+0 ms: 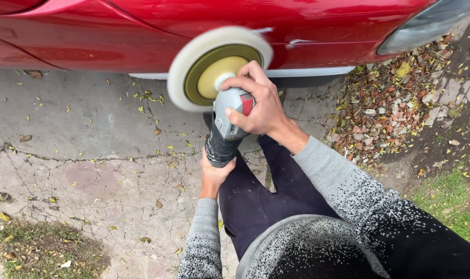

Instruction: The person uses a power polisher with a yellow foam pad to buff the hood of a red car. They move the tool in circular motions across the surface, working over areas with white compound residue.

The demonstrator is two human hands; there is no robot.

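1. Right hand (259,106) grasps the polisher (225,129) head; left hand (214,173) grips its dark body from below.
2. Polisher's white pad (186,67) presses against the red car (142,36).
3. Cracked concrete (90,170) lies beneath.

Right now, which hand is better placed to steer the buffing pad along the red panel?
Likely the right hand: it grips the polisher head beside the pad; the left hand holds the rear.

Grey polisher (227,126), white round pad (214,64) pressed against red car panel (142,31).
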